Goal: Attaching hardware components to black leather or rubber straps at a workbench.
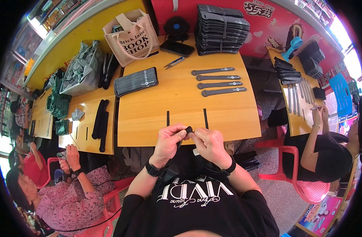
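Just past the table's near edge, my left hand (168,143) and my right hand (210,145) are close together. Both are closed, pinching a small dark fabric strap (189,129) between the fingertips; most of it is hidden by the fingers. Two short black strips (206,118) lie on the wooden table (149,130) right beyond my hands. Farther off, several dark grey straps (222,84) with rounded ends are set out in a row on the right. A flat bundle of similar grey straps (136,82) rests on the left.
At the back stand a tall tied stack of dark straps (222,31), a small black fan (176,28), a phone (177,48), thread snips (174,62) and a cream tote bag (131,39). A white bin of grey cloth (81,75) sits left. People work at both side tables.
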